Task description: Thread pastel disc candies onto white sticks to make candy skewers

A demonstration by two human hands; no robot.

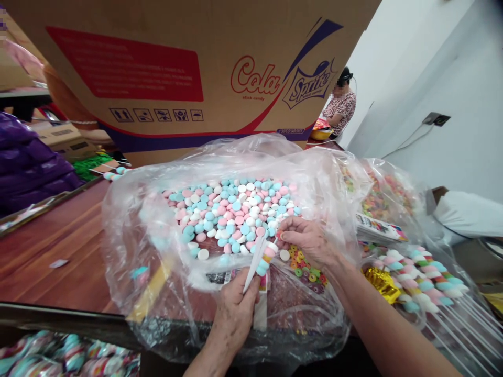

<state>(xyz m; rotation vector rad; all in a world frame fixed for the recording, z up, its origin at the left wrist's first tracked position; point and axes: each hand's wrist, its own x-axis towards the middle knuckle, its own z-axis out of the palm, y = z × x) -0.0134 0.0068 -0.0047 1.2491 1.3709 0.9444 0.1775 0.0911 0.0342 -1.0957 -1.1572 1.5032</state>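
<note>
A: How are the hands set?

B: The bare left hand, on the near side of the heap of pink, blue and white candy discs, has its fingers closed around a bundle of thin white sticks. Beside them, at the heap's near edge, is 1 short stack of pastel discs and coloured rings; how it is held is hidden.

A: And the bare right hand?

B: At the heap's near right edge, thumb and forefinger pinching 1 small red ring-shaped candy.

A: Any advice?

B: If this is threading, I'd grip low and firmly, centre the ring's hole before pressing, and push gently. Loose multicoloured candy rings lie within reach, near right of the heap.

A: Farther off?

B: A brown printed cardboard box, behind the heap.
</note>
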